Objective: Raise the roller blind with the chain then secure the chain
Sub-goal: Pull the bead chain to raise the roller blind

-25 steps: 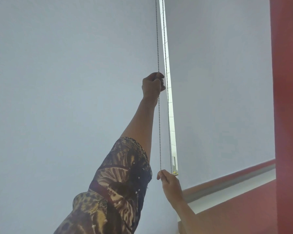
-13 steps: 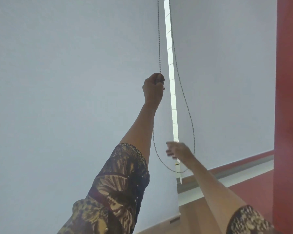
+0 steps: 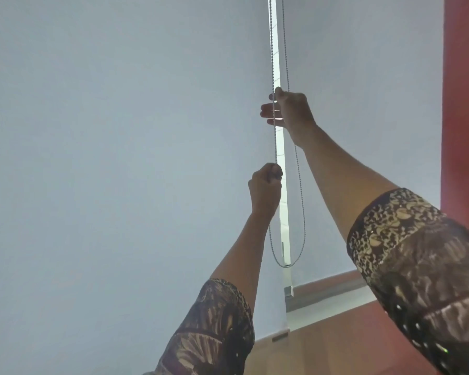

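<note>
A bead chain (image 3: pixel 275 147) hangs in a loop along the bright gap between two pale grey roller blinds. The left blind (image 3: pixel 119 158) fills most of the view. My left hand (image 3: pixel 266 186) grips the chain's left strand in a fist, arm raised. Above it, my right hand (image 3: pixel 289 110) reaches across the gap with straight fingers behind that same strand and the thumb touching it at the top. The right strand runs behind my right wrist, and the slack loop's bottom (image 3: pixel 286 265) dangles free below both hands.
The right blind (image 3: pixel 363 131) ends in a grey bottom bar (image 3: pixel 331 290) above a white sill. A red wall strip (image 3: pixel 463 104) borders the right edge. The left blind's lower corner (image 3: pixel 279 334) hangs over a brown surface.
My left hand has come down with the left strand in its grip. My right hand has risen from below the loop to the chain above my left hand.
</note>
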The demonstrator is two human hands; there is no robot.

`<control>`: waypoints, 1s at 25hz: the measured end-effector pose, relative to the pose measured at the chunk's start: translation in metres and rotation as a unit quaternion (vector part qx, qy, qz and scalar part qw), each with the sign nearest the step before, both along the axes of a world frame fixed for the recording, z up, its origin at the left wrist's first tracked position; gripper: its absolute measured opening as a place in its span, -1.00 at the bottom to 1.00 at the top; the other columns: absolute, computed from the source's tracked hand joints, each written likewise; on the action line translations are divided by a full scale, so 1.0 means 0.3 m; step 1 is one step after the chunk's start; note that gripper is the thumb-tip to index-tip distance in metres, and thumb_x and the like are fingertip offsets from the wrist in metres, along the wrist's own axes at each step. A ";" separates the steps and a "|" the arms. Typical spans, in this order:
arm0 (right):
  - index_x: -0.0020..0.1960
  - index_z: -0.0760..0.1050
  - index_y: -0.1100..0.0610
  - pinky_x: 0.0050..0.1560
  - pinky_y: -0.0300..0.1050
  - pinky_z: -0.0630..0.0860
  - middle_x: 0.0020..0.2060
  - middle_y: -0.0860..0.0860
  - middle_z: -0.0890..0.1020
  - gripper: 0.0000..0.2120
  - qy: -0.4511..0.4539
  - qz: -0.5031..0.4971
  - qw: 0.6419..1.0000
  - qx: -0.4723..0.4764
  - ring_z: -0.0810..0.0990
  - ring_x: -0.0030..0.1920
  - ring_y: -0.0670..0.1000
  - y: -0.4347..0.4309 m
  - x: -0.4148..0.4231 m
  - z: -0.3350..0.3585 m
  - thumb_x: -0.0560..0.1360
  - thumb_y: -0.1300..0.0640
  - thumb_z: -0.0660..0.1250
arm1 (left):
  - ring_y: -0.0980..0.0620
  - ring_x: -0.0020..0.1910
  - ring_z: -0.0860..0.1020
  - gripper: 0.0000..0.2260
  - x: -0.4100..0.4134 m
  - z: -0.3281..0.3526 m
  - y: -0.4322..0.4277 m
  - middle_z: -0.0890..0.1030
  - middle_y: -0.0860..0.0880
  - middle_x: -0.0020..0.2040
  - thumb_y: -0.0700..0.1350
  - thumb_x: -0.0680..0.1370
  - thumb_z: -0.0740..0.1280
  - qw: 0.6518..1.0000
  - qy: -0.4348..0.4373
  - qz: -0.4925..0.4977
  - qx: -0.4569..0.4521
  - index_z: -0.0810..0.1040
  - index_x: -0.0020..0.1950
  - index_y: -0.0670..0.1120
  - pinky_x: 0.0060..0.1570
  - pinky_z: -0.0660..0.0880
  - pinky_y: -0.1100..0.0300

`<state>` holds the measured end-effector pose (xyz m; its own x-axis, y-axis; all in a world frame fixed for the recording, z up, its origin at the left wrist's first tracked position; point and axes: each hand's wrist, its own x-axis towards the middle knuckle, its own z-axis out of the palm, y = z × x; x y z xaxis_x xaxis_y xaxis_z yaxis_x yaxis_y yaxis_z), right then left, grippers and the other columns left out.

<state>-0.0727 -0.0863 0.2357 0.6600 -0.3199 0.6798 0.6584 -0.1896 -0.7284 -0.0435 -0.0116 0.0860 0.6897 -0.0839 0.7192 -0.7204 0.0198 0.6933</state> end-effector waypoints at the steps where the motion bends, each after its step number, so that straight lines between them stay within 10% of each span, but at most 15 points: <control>1: -0.08 0.48 0.18 -0.07 -0.03 0.61 -0.16 0.15 0.68 -0.78 0.002 0.002 1.000 -0.004 0.70 -0.17 0.10 0.011 0.004 0.024 0.60 0.06 0.16 | 0.02 -0.34 0.33 -0.82 0.003 -0.027 0.005 0.42 -0.08 -0.33 -0.33 0.48 0.12 1.000 0.004 -0.003 0.002 0.48 -0.22 -0.18 -0.32 0.27 0.19; 9: -0.17 0.50 0.13 -0.53 -0.27 0.26 -0.42 0.01 0.44 -0.72 -0.016 -0.066 0.998 0.017 0.32 -0.55 -0.06 0.104 0.068 0.061 0.63 0.12 0.09 | 0.02 -0.40 0.25 -0.76 0.047 -0.135 0.057 0.37 -0.07 -0.36 -0.29 0.53 0.12 0.999 0.025 0.000 0.029 0.44 -0.28 -0.07 -0.39 0.21 0.22; 16: -0.30 0.40 -0.03 -0.39 -0.21 0.19 -0.48 -0.08 0.35 -0.71 -0.051 -0.128 0.990 -0.015 0.28 -0.45 -0.03 0.106 0.149 -0.143 0.54 0.15 0.05 | 0.06 -0.36 0.58 -0.74 0.114 -0.232 0.111 0.65 -0.13 -0.34 -0.31 0.53 0.14 0.986 0.037 -0.017 0.160 0.60 -0.21 -0.17 -0.11 0.57 0.19; 25: -0.25 0.41 0.06 -0.30 -0.14 0.30 -0.46 -0.08 0.38 -0.73 -0.036 -0.192 0.979 -0.062 0.35 -0.39 0.01 0.089 0.129 -0.344 0.58 0.20 0.08 | -0.03 0.12 0.59 -0.65 0.107 0.099 0.217 0.68 -0.11 0.06 -0.33 0.51 0.23 0.969 0.107 -0.097 0.203 0.58 0.26 -0.17 0.03 0.45 0.11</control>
<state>-0.0342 -0.0596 0.1326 0.4558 -0.4467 0.7699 0.5700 -0.5178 -0.6379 -0.0113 0.0535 0.1159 0.7623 -0.4725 0.4424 -0.5694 -0.1643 0.8055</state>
